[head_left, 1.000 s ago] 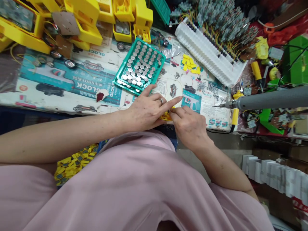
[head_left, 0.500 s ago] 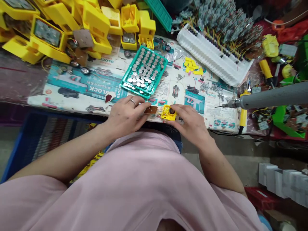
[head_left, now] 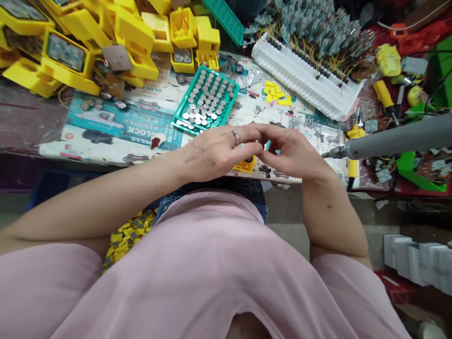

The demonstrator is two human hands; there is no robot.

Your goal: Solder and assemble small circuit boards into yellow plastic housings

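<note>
My left hand (head_left: 215,150), with a ring on one finger, reaches over the table's front edge, its thumb and fingers pinched together. The fingertips of my right hand (head_left: 294,153) meet those of the left, also in a pinch. Anything between the fingertips is too small or hidden to make out. Below the left fingers lies a small yellow plastic housing (head_left: 246,165), mostly covered by the hand. Just beyond the left hand is a green tray (head_left: 181,123) holding many round silver discs (head_left: 204,102).
A grey electric screwdriver (head_left: 388,140) juts in from the right. Yellow plastic cases (head_left: 136,42) pile up at the back left. A white foam rack (head_left: 300,77) with wired parts stands at the back right. Small yellow pieces (head_left: 275,94) and loose screws (head_left: 305,122) lie before it.
My left hand has moved right, over the yellow housing, and covers most of it. My right hand has let go of the housing and shifted right and up. The fingertips now meet.
</note>
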